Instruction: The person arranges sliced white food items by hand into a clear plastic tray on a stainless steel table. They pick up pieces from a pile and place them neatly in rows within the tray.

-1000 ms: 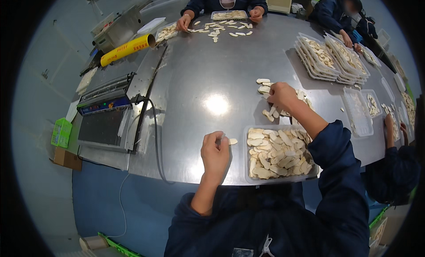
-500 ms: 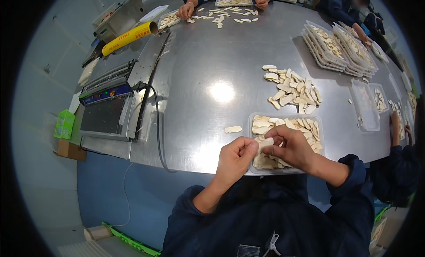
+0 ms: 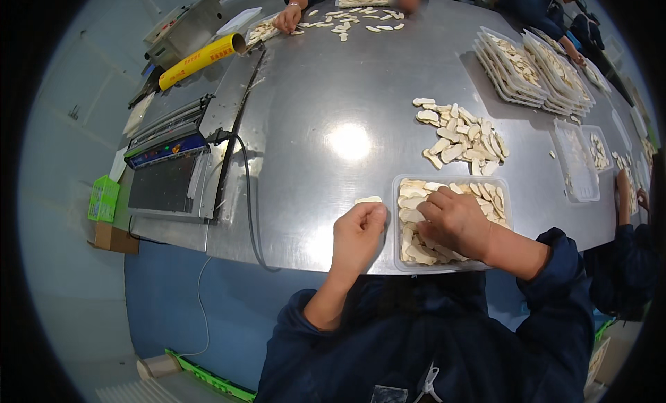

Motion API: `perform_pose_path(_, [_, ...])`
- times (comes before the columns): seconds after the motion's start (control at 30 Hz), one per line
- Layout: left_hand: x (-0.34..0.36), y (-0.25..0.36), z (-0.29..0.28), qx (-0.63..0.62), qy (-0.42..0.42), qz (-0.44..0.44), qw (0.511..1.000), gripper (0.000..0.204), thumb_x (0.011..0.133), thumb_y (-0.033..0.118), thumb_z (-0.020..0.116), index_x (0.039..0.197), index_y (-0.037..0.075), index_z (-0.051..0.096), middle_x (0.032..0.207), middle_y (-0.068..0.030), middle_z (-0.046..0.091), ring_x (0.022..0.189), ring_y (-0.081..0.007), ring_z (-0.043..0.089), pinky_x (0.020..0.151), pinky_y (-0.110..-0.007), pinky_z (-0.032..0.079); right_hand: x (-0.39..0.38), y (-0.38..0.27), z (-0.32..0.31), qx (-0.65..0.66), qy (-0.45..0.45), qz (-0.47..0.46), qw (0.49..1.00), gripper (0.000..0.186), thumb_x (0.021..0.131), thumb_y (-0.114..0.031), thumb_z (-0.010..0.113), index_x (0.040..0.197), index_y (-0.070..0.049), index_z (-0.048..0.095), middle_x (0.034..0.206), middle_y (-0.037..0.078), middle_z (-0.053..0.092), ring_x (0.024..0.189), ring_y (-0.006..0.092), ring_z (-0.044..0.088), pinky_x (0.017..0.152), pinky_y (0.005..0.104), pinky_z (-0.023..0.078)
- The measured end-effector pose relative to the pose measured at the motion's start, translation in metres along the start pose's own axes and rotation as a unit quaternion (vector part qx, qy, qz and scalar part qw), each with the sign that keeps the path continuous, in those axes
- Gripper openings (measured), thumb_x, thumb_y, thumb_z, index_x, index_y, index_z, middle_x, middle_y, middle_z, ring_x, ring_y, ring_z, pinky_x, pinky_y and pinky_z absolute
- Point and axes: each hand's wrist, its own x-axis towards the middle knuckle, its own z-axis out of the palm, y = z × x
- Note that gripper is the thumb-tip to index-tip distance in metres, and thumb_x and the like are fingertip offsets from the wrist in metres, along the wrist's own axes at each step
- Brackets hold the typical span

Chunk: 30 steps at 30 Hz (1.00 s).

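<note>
A clear plastic tray [image 3: 452, 266] full of pale, flat mushroom slices stands at the table's near edge. Over its middle is my right hand [image 3: 454, 222], fingers bent and drawn together down among the slices; whatever they pinch is hidden. My left hand [image 3: 359, 238] is closed just left of the tray, thumb against the curled fingers, and I cannot make out anything in it. A single mushroom slice [image 3: 368, 199] lies just beyond its knuckles, partly covered. Behind the tray is a loose heap of mushroom slices [image 3: 463, 138] on the metal table.
To the left sits a wrapping machine [image 3: 166, 170] with a black cable [image 3: 248, 195]. A yellow roll [image 3: 201, 61] lies beyond it. Stacked filled trays [image 3: 513, 70] stand at the far right, near a clear tray [image 3: 576, 163]. Other people work at the far and right sides.
My hands have parted: the left has drawn back left beside the lone slice, the right has lowered into the tray. The slice that was between them is out of sight.
</note>
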Motion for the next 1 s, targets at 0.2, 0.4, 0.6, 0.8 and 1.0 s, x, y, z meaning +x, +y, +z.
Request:
perform_pose_path(0.2, [0.002, -0.014, -0.009, 0.008, 0.057, 0.045, 0.997, 0.021, 0.091, 0.017, 0.062, 0.097, -0.002, 0.065, 0.068, 0.0025, 0.058, 0.062, -0.0026, 0.048, 0.057, -0.019, 0.041, 0.001, 0.003, -0.001, 0.021, -0.022, 0.051, 0.998, 0.020, 0.070, -0.016, 0.071, 0.082, -0.003, 0.060, 0.077, 0.011, 0.058, 0.076, 0.0282, 0.059, 0.064, 0.0379, 0.050])
perform_pose_path(0.4, [0.007, -0.004, -0.014, 0.296, 0.145, 0.180, 0.927, 0.018, 0.082, 0.008, 0.063, 0.100, 0.003, 0.064, 0.089, -0.0127, 0.056, 0.073, -0.0250, 0.059, 0.065, -0.036, 0.048, -0.019, 0.017, -0.027, 0.025, 0.029, 0.172, 0.984, 0.021, 0.071, -0.013, 0.071, 0.089, -0.004, 0.064, 0.076, 0.012, 0.059, 0.073, 0.0312, 0.060, 0.061, 0.0399, 0.050])
perform_pose_path(0.6, [0.010, -0.014, -0.017, 0.340, 0.132, 0.199, 0.910, 0.012, 0.079, 0.007, 0.065, 0.090, 0.004, 0.061, 0.084, -0.0114, 0.055, 0.072, -0.0294, 0.056, 0.067, -0.039, 0.046, -0.021, 0.008, -0.035, 0.026, 0.065, 0.164, 0.984, 0.020, 0.072, -0.010, 0.071, 0.089, -0.002, 0.064, 0.075, 0.013, 0.060, 0.070, 0.0309, 0.061, 0.057, 0.0383, 0.050])
perform_pose_path(0.8, [-0.014, 0.004, -0.012, 0.057, -0.022, 0.078, 0.995, 0.013, 0.085, 0.006, 0.062, 0.096, 0.000, 0.066, 0.080, -0.0044, 0.064, 0.068, -0.0083, 0.055, 0.062, -0.023, 0.045, -0.013, -0.024, -0.030, 0.075, 0.130, 0.087, 0.985, 0.026, 0.068, -0.010, 0.076, 0.091, -0.005, 0.064, 0.080, 0.009, 0.062, 0.072, 0.0265, 0.061, 0.060, 0.0345, 0.050])
perform_pose_path(1.0, [-0.025, 0.021, 0.000, -0.023, -0.182, -0.014, 0.983, 0.020, 0.088, 0.004, 0.061, 0.108, -0.002, 0.058, 0.086, -0.0003, 0.062, 0.077, -0.0045, 0.055, 0.070, -0.019, 0.045, -0.017, -0.034, -0.019, 0.085, 0.026, 0.045, 0.995, 0.019, 0.066, -0.010, 0.075, 0.081, -0.008, 0.063, 0.076, 0.005, 0.059, 0.072, 0.0236, 0.060, 0.059, 0.0330, 0.051])
